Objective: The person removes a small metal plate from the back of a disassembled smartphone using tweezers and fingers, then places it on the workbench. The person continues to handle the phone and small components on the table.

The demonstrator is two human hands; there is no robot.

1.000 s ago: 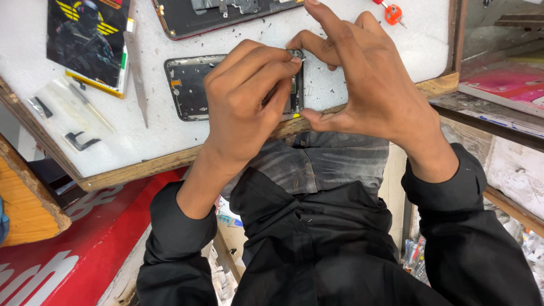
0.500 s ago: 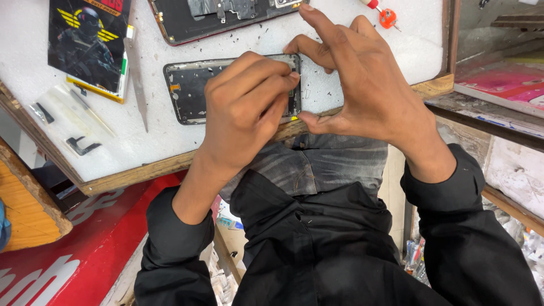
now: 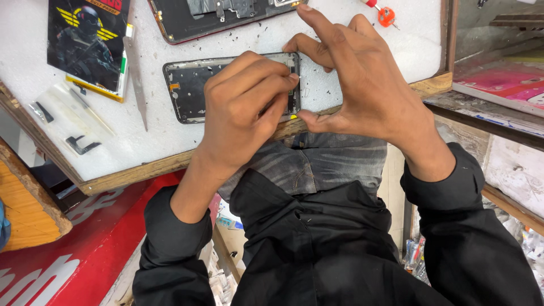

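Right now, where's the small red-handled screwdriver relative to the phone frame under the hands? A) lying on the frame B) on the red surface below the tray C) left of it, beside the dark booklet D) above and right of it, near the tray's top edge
D: the red-handled screwdriver lies above and right of the phone frame, past the right hand, apart from the frame.

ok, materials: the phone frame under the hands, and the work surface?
Phone frame: dark, matte inner plate with a thin shiny rim, probably metal, perhaps with plastic; both hands touch it. Work surface: white, grainy, speckled top, looks like foam or stone, hard to tell, edged in raw wood.
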